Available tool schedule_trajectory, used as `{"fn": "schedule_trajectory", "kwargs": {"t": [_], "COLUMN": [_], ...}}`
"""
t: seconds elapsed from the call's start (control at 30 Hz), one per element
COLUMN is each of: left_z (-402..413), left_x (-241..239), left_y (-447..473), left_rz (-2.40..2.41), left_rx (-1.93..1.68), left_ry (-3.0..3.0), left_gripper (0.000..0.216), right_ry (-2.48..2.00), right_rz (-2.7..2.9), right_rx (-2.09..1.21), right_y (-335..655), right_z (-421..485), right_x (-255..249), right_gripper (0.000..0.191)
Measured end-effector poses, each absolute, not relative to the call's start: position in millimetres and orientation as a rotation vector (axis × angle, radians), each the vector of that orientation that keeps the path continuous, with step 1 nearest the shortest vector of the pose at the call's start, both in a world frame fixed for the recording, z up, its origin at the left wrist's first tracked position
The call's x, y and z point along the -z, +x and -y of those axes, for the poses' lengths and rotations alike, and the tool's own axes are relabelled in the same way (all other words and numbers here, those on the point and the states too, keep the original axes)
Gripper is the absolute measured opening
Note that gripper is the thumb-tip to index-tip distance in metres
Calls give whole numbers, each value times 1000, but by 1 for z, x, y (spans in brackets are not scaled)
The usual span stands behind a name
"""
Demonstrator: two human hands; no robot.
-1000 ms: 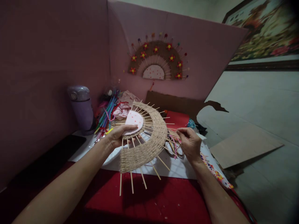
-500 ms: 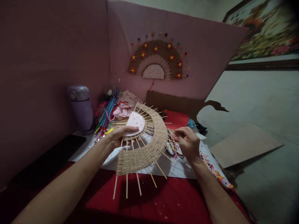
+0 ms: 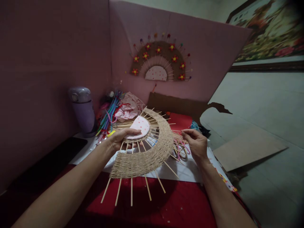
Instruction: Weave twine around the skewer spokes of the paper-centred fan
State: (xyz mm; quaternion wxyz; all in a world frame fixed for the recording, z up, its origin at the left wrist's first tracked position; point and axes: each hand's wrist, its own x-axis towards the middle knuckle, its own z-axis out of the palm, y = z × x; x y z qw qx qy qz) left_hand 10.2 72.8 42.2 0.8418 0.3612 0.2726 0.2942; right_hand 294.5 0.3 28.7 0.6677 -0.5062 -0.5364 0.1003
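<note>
My left hand (image 3: 120, 138) is closed on a half-round fan (image 3: 147, 161) of woven twine, with thin wooden sticks fanning out past its outer edge. The thumb lies on the fan's white, pink-dotted half-circle centre (image 3: 139, 126), and the other fingers are underneath. Beyond the fan's right edge is my right hand (image 3: 199, 145), its thumb and forefinger pinched together close to a stick's tip. Whatever may be in that pinch is too small to make out. Below the right fingertips lie scissors (image 3: 182, 153) with pink pipe cleaner around them.
A finished fan with red flowers (image 3: 158, 50) hangs on the pink board (image 3: 204, 47). A purple bottle (image 3: 83, 110), pipe cleaners (image 3: 109, 109), dotted cloth (image 3: 130, 106), a red sheet (image 3: 180, 123) and cut cardboard (image 3: 175, 101) stand behind. A dark phone-like slab (image 3: 52, 161) lies left.
The fan has turned a little, its lower end swinging left and its right edge shifting right. My right hand has moved slightly right, away from the fan's edge.
</note>
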Motion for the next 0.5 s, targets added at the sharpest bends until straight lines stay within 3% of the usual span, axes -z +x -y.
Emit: {"fn": "schedule_trajectory", "kwargs": {"t": [0.5], "left_z": [-70], "left_x": [-55], "left_y": [10], "left_rz": [-676], "left_rx": [-636], "left_ry": [704], "left_gripper": [14], "right_ry": [-1249], "right_rz": [1294], "right_rx": [16], "right_y": [293], "right_z": [-1], "right_x": [-21], "right_gripper": [13]}}
